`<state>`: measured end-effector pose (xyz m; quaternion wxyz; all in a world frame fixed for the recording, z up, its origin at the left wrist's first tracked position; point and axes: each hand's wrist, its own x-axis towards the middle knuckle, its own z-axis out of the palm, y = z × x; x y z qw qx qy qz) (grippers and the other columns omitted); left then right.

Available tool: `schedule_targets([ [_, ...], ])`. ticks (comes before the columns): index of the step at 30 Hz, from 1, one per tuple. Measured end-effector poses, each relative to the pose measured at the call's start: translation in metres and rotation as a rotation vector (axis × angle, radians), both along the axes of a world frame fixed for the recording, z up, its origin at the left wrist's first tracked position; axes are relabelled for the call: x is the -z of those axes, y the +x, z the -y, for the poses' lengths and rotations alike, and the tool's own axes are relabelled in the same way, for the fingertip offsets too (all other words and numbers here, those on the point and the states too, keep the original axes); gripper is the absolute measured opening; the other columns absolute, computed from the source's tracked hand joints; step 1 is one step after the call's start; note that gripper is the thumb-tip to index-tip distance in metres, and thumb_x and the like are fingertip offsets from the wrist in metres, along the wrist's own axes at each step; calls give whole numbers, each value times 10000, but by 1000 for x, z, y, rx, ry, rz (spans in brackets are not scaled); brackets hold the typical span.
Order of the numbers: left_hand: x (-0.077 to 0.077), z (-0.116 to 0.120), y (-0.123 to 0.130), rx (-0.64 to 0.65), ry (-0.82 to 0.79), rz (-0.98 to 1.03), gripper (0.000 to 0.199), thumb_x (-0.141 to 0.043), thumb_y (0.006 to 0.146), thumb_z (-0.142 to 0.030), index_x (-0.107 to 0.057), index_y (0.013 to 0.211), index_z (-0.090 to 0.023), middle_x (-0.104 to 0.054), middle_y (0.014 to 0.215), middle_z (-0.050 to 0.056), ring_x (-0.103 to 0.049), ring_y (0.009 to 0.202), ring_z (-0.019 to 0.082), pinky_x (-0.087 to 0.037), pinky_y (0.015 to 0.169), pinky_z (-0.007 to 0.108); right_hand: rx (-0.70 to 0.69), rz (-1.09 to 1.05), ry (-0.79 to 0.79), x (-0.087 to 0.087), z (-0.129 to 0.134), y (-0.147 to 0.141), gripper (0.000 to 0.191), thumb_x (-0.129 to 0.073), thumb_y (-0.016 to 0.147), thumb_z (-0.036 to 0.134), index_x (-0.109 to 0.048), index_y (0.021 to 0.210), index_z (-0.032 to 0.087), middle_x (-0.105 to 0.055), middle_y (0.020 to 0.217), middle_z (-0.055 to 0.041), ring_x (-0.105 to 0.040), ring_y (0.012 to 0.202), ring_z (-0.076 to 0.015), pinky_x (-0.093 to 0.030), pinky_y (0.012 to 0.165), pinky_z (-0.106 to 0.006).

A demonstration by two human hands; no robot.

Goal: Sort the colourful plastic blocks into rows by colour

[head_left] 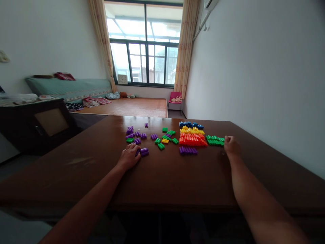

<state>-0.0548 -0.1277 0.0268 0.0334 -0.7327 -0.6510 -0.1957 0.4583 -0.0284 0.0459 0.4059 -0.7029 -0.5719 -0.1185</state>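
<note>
Resting at purple pieces point(144, 151): left hand point(130, 157), grip unclear. Right hand point(232, 145) curled at right end of green row point(215, 140), clamping unclear. Table point(175, 183) near edge well apart from both.

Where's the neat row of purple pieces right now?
In the head view, the purple row lies right of centre on the table, just on the near side of the red-orange rows, between the two hands.
</note>
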Motion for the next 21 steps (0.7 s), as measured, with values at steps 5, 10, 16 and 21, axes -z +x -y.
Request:
schedule_targets([
  [5, 2, 0, 0, -7, -3, 12, 244, -493, 842, -309, -609, 1046, -240, -578, 1176, 77, -440, 1224, 273, -443, 918, 408, -272, 116, -1, -12, -5, -76, 283, -523, 921, 360, -628, 1114, 181, -615, 1154, -113, -583, 1031, -226, -490, 902, -396],
  [10, -1, 3, 2, 0, -7, 39, 229, -515, 826, -292, -613, 1027, -244, -578, 1150, 77, -450, 1199, 268, -438, 921, 408, -815, 426, -192, -19, -8, -185, 282, -427, 949, 282, -650, 1108, 215, -641, 1143, -92, -553, 1083, -216, -422, 962, -330],
  [16, -2, 5, 1, 6, -5, 66, 214, -512, 834, -300, -616, 1012, -242, -576, 1141, 76, -462, 1185, 266, -440, 908, 414, -742, 489, -434, -20, -34, -256, 323, -463, 940, 330, -639, 1176, 198, -622, 1191, -108, -603, 1022, -205, -447, 877, -280],
  [21, -1, 6, 1, 12, -12, 88, 222, -519, 833, -302, -620, 1021, -242, -583, 1140, 77, -463, 1190, 278, -444, 902, 426, -655, 455, -559, -16, -55, -275, 241, -608, 844, 356, -701, 1010, 207, -661, 1099, -86, -634, 915, -195, -469, 775, -257],
])
